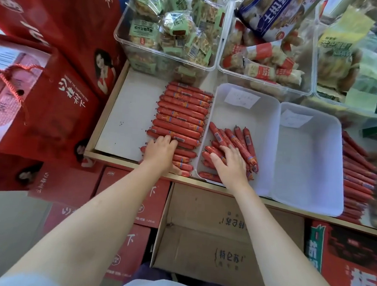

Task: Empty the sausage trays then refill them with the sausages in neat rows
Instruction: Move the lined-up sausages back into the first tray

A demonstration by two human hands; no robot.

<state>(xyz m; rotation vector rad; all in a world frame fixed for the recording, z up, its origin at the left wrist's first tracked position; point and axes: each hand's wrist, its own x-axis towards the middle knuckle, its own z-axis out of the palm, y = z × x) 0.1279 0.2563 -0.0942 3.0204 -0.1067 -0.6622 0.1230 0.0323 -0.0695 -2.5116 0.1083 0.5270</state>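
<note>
Left hand [160, 149] lies palm down, fingers straight and flat, pressing on the near end of the sausage row [180, 117] laid on the shelf board [122, 116]; right hand [230, 166] rests with spread, relaxed fingers on the loose sausages [239, 142] in the left white tray [263, 148], gripping nothing. Two white plastic trays with rounded corners stand side by side, the right tray [311, 160] holding no sausages; the sausages are slim red cylinders in glossy film, too many overlapping to count
</note>
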